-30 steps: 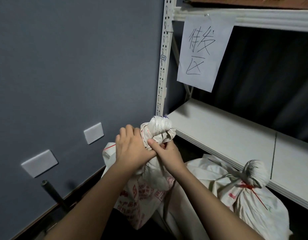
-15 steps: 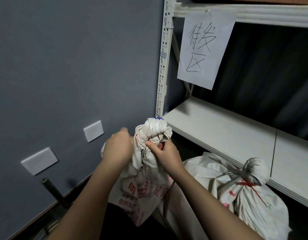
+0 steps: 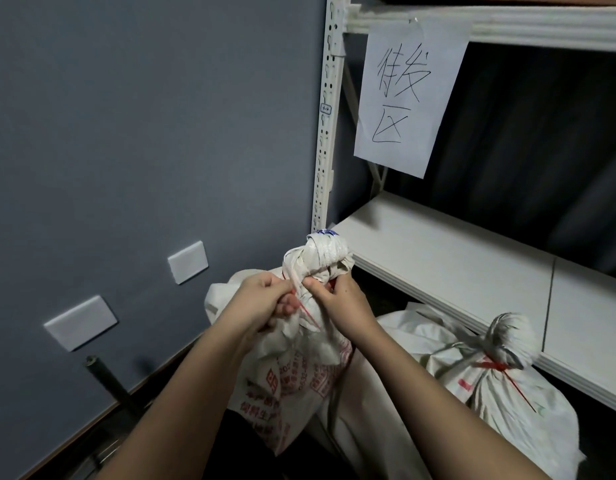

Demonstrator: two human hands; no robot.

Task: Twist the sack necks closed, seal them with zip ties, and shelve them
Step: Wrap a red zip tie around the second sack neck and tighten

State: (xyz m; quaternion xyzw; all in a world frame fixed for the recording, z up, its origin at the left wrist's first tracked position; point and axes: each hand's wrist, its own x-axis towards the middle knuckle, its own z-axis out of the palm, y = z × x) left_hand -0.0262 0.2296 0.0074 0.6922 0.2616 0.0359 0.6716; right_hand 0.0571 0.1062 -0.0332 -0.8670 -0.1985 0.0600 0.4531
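A person's left hand (image 3: 261, 303) and right hand (image 3: 337, 299) pinch a red zip tie (image 3: 308, 315) at a sack (image 3: 299, 362) neck, likely cinching it before shelving.

Grey wall (image 3: 144, 116) (dim), white shelving (image 3: 448, 268).

A storeroom or small warehouse corner: white boltless metal shelving (image 3: 452, 258) on a perforated steel upright (image 3: 329, 109) stands against a bare grey-blue wall (image 3: 144, 116), its boards deep and plain. A handwritten paper sign (image 3: 408, 95) in Chinese characters hangs taped from the upper shelf beam, marking the bay, while tied white woven sacks (image 3: 507, 386) printed in red sit on the floor beneath the lowest board. Blank white cover plates (image 3: 188, 262) on the wall and the dim, unfurnished surroundings add to the look of a back-room goods area.
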